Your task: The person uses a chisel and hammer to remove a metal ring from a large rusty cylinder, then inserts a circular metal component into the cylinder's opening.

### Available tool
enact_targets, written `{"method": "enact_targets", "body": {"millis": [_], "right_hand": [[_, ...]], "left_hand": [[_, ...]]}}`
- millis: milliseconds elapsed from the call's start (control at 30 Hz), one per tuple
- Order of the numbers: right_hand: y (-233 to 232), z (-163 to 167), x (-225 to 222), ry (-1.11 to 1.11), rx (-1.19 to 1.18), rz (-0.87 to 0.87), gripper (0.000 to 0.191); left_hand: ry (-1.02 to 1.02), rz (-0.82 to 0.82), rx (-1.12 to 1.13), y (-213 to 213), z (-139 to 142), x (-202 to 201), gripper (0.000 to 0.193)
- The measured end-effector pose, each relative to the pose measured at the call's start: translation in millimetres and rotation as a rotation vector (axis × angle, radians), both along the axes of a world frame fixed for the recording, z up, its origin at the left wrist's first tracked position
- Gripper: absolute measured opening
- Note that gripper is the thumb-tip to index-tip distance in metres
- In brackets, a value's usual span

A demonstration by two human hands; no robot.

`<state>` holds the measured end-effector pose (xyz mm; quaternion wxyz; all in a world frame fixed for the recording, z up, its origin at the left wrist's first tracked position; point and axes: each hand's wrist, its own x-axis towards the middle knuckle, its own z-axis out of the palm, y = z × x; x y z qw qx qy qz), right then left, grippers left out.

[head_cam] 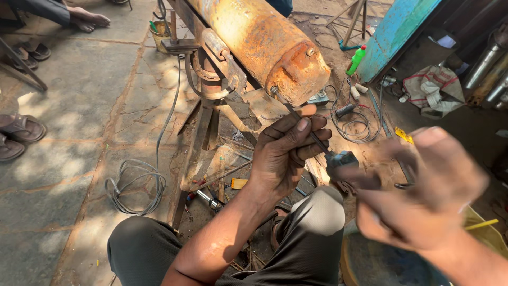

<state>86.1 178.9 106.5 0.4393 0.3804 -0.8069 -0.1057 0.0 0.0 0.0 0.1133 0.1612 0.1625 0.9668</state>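
The left hand is closed around a thin welding rod, just below the end of the rusty orange cylinder; the rod's tip touches that end face. The right hand, blurred, grips the dark electrode holder below the cylinder, clamping the rod's lower end.

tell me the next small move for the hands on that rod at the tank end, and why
Probably steady the right hand before pushing further. The left hand pinches the thin rod partway along, and its tip sits at the small hole in the end of the rusty cylinder. The right hand, by the dark holder at the rod's near end, is blurred, so the rod likely isn't held steady.
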Motion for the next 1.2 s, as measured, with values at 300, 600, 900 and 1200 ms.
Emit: {"method": "enact_targets", "body": {"millis": [300, 600, 900, 1200], "right_hand": [[-25, -11, 32, -0.559, -0.613, -0.439, 0.046], [-24, 2, 13, -0.007, -0.052, 0.099, 0.029], [-8, -18, 16, -0.705, -0.735, -0.129, 0.066], [-31, -22, 1, -0.116, -0.018, 0.113, 0.036]], "left_hand": [[0.131, -0.102, 0.203, 5, -1, 4, 0.047], [-0.089, 0.017, -0.099, 6, -9, 5, 0.025], [0.03, -0.082, 0.059, -3, 6, 6, 0.031], [-0.189, 0.003, -0.108, 2, -7, -5, 0.025]]}}
